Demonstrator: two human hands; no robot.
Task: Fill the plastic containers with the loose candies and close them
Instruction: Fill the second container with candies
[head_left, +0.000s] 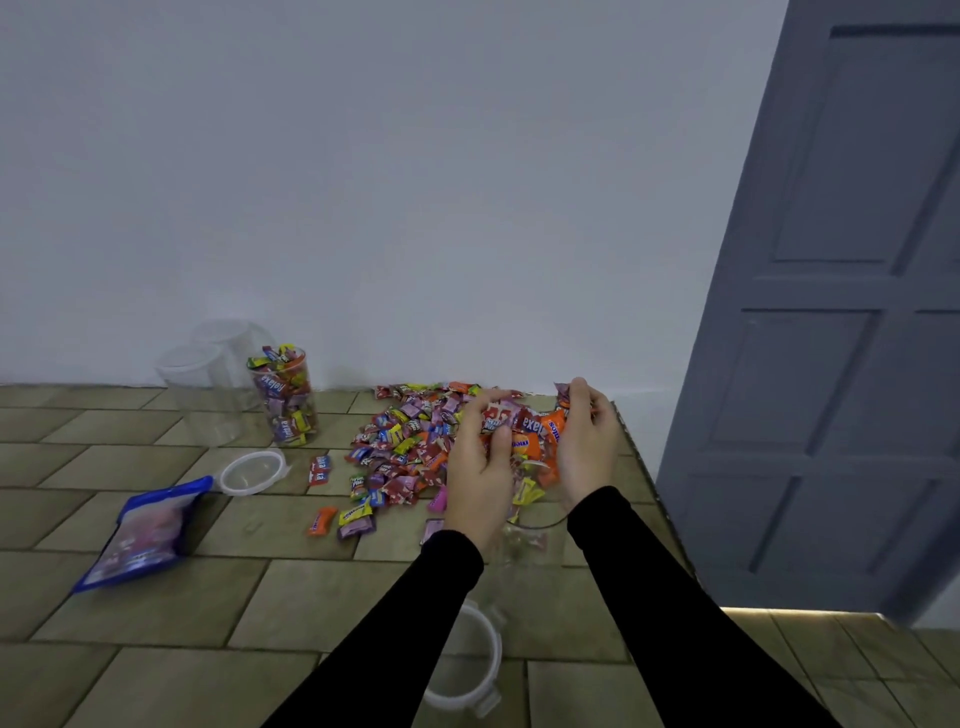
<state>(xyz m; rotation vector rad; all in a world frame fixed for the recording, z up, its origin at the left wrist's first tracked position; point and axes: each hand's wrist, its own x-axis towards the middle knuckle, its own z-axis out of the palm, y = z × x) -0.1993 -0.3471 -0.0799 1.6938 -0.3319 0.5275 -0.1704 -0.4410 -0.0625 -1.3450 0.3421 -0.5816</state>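
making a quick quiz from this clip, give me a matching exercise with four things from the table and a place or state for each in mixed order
Things
1. tall clear plastic container packed with candies
2. blue-edged plastic candy bag
3. round clear lid at the near table edge
4. bunch of wrapped candies

Places or states
A. lying flat at the left of the table
B. held up between both hands, left hand and right hand
C. standing upright near the wall, no lid on
D. lying between the black sleeves

Pairs: 1-C, 2-A, 3-D, 4-B
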